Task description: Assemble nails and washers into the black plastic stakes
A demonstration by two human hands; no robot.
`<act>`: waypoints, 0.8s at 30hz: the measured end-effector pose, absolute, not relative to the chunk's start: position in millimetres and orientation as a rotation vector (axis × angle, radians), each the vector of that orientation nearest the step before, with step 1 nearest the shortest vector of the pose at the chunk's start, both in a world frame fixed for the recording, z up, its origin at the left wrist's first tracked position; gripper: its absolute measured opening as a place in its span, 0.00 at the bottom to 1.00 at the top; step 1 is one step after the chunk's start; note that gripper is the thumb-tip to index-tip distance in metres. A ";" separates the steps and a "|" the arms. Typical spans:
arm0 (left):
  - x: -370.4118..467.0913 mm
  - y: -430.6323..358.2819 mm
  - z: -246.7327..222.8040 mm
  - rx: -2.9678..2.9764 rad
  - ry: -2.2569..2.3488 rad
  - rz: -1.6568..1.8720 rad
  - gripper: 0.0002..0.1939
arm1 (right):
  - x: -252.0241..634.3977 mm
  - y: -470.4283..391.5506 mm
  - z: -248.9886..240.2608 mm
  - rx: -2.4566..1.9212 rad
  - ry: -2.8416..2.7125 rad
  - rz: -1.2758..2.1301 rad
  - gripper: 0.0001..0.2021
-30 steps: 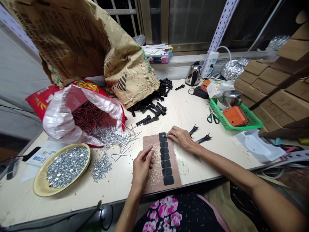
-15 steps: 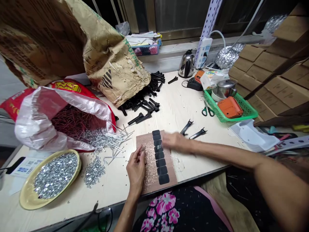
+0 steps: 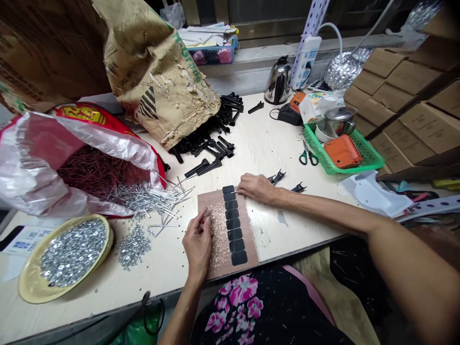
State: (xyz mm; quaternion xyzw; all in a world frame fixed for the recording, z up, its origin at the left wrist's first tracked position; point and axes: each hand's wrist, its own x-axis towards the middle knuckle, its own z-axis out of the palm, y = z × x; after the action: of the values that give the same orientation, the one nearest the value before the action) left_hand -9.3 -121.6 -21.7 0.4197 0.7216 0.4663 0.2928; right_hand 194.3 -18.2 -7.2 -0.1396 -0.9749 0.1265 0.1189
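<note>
A brown board (image 3: 249,249) lies at the table's front edge, carrying a column of several black rounded pads (image 3: 235,234). My left hand (image 3: 199,242) rests at the board's left edge, fingers curled with thumb near forefinger; what they hold, if anything, is too small to tell. At the column's upper end, my right hand (image 3: 257,188) pinches a thin, small piece against a top pad. Black clip-ended parts (image 3: 299,187) lie just beyond my right hand. Small pale flecks cover the board's left half.
Left are a yellow bowl of metal washers (image 3: 32,285), a loose washer pile (image 3: 133,247) and a bag of metal pins (image 3: 21,153). Black parts (image 3: 225,143) spill from a paper sack (image 3: 143,62). Scissors (image 3: 308,157), a green basket (image 3: 373,160) and a kettle (image 3: 278,79) stand right.
My right hand has moved up the column to its upper end and is no longer blurred. My left hand keeps its place beside the board. The view has shifted slightly.
</note>
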 end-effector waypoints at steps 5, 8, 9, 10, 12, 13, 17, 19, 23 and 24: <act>-7.2 -121.7 -20.6 1.055 1.878 1.282 0.24 | 194.3 -25.9 -20.6 -0.534 -2.777 0.260 0.15; -6.6 -122.0 -19.8 1.028 1.837 1.313 0.23 | 192.9 -35.6 -20.4 -0.582 -2.756 0.314 0.14; -6.5 -122.1 -19.4 1.023 1.830 1.319 0.23 | 193.1 -35.9 -18.7 -0.594 -2.751 0.338 0.14; -6.5 -122.4 -18.9 1.022 1.827 1.322 0.23 | 194.2 -34.6 -16.5 -0.600 -2.744 0.362 0.14; -7.0 -123.4 -17.8 1.022 1.826 1.331 0.23 | 200.9 -28.4 -11.1 -0.634 -2.716 0.401 0.13; -7.6 -124.1 -17.4 1.022 1.821 1.340 0.23 | 207.0 -24.5 -8.2 -0.680 -2.698 0.406 0.12; -11.9 -127.2 -17.9 1.087 1.809 1.348 0.19 | 242.5 -9.4 3.1 -0.996 -2.698 0.307 0.12; -14.4 -127.3 -19.1 1.143 1.816 1.321 0.17 | 255.0 -1.7 8.9 -1.051 -2.757 0.233 0.11; -16.7 -125.4 -19.7 1.175 1.803 1.300 0.17 | 229.8 20.6 19.6 -1.021 -2.695 0.137 0.10; -16.2 -125.1 -18.9 1.177 1.801 1.302 0.17 | 211.6 28.3 20.2 -0.987 -2.666 0.145 0.10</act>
State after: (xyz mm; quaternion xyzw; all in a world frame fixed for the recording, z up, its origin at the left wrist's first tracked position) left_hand -16.2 -125.1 -18.9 0.4452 0.6812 0.4925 0.3086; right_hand 211.6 28.3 20.2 -0.3431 -0.9264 0.0505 0.1469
